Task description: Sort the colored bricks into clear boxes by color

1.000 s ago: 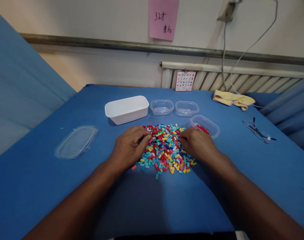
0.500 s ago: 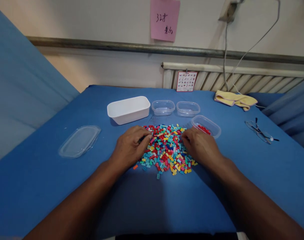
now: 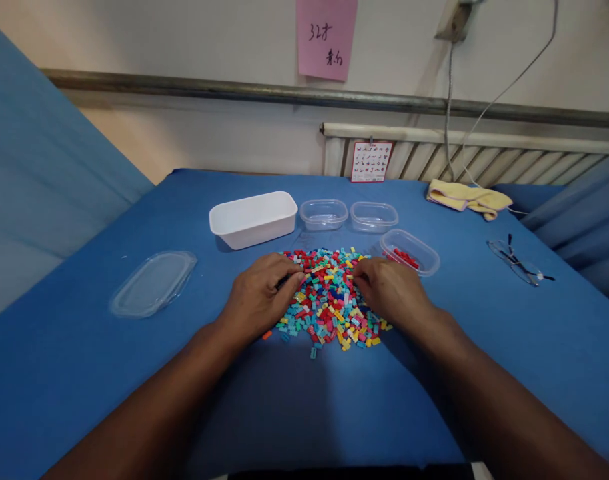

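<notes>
A heap of small toy building bricks (image 3: 329, 310) in red, yellow, blue, teal and pink lies on the blue-covered table. At its left edge is my left hand (image 3: 259, 293), thumb and fingers closed together at the bricks; what is between them is too small to make out. My right hand (image 3: 394, 285) reaches into the heap from the right, fingertips pinched down among the bricks and mostly hidden behind the hand. Just beyond it, a tilted clear plastic container (image 3: 427, 260) has several red bricks (image 3: 405, 257) inside.
Behind the heap stand a white bin (image 3: 257, 231) and two clear containers, one (image 3: 323, 224) beside the other (image 3: 374, 225). Clear lids (image 3: 154, 283) lie at left. Eyeglasses (image 3: 519, 262) and a yellow cloth (image 3: 467, 197) are at right. A radiator (image 3: 414, 150) lines the wall.
My right hand has moved a little left, further into the heap. My left hand stays at the heap's left edge. The whole view has shifted slightly.
</notes>
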Motion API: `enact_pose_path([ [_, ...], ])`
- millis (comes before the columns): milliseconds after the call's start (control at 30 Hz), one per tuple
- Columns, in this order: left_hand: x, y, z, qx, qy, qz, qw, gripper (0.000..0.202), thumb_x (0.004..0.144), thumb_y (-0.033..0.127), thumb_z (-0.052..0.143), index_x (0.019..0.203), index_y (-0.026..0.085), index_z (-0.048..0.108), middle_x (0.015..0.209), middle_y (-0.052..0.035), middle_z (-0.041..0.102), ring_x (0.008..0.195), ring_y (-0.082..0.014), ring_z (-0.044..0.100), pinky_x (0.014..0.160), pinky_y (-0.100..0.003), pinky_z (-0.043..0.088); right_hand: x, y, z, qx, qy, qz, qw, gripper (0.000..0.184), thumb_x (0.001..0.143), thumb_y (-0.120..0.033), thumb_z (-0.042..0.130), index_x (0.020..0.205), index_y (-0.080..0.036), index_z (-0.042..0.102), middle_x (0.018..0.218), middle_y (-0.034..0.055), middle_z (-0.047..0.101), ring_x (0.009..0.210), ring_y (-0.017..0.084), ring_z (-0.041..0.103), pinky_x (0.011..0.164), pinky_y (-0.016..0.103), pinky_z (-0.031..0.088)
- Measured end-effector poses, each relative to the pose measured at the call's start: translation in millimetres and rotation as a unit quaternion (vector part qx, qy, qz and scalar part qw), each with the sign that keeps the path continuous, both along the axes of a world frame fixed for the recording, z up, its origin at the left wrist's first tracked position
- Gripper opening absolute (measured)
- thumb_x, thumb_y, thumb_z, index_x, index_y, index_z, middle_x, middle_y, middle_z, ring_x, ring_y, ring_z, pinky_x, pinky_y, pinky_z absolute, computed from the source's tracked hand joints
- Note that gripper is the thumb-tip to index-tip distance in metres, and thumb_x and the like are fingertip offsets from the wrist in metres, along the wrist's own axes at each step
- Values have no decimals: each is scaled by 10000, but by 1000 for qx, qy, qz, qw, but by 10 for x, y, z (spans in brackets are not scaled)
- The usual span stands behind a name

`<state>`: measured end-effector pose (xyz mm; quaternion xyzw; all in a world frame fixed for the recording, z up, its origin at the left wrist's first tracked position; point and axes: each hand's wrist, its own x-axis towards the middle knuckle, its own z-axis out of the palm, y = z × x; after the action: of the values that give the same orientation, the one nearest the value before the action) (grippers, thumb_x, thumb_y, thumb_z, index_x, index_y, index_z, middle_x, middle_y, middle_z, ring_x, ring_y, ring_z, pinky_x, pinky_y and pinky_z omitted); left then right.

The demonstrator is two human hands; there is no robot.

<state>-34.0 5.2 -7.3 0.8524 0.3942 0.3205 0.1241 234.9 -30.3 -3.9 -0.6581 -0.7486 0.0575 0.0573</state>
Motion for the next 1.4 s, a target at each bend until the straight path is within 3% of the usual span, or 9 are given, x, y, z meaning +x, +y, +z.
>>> enact_pose_path([
  [233,0,16,11,5,-3,-2,1000,226,1069,359,608,1051,225,789,1021,-59,772,978,-216,712,893,-369,554,-41,-31,-27,21,5,12,1000,278,1033,-178,522,1237,-176,710,1146,126,785,1001,268,719,755,340,423],
  [433,-2,12,19,10,2,3,1000,227,1065,355,615,1055,214,792,1014,-64,770,970,-218,716,881,-365,548,5,-102,9,62,49,63,995,283,1090,-228,471,1057,-185,748,1010,107,723,969,238,666,800,325,433],
  [567,-3,9,30,10,2,3,1000,218,1061,349,619,1049,214,790,1008,-62,771,957,-213,719,870,-359,550,137,-110,34,109,106,71,986,262,1075,-217,492,1106,-166,747,1009,108,716,945,235,663,826,328,467],
  [667,-2,6,40,10,1,1,1000,223,1061,350,615,1039,215,791,995,-61,770,946,-214,720,862,-362,556,357,-102,63,198,149,35,968,255,1068,-254,517,1156,-173,742,1088,124,739,984,247,684,863,351,502],
  [767,-2,4,40,8,1,1,1000,228,1061,357,611,1041,222,793,1005,-61,777,956,-219,723,868,-368,562,628,-60,57,269,146,-43,951,275,1053,-309,538,1180,-186,749,1124,138,750,981,267,696,867,390,526],
  [967,-7,6,33,7,-5,3,1000,220,1055,350,616,1046,220,794,1017,-65,775,968,-223,728,877,-371,570,1041,-16,-40,245,137,-80,956,373,1039,-442,561,1234,-192,757,1141,146,759,944,280,707,866,438,566],
  [1133,-13,19,31,15,0,13,1000,221,1057,358,615,1035,225,789,1003,-62,774,965,-224,724,884,-373,566,1160,-24,-161,190,154,-30,969,648,979,-661,635,1430,-196,661,1477,203,651,1354,383,625,1096,565,534],
  [1267,-16,29,32,11,7,11,1000,224,1061,363,613,1035,226,789,1009,-59,772,962,-221,723,877,-369,563,1167,11,-270,156,155,-27,975,699,981,-668,619,1470,-169,627,1504,220,639,1400,392,609,1158,598,497],
  [1400,-18,19,34,7,8,14,1000,230,1061,369,605,1041,235,790,1009,-60,776,968,-223,724,878,-372,567,1108,-6,-233,195,129,-68,970,685,986,-644,631,1441,-131,651,1511,261,628,1426,419,582,1182,632,463],
])
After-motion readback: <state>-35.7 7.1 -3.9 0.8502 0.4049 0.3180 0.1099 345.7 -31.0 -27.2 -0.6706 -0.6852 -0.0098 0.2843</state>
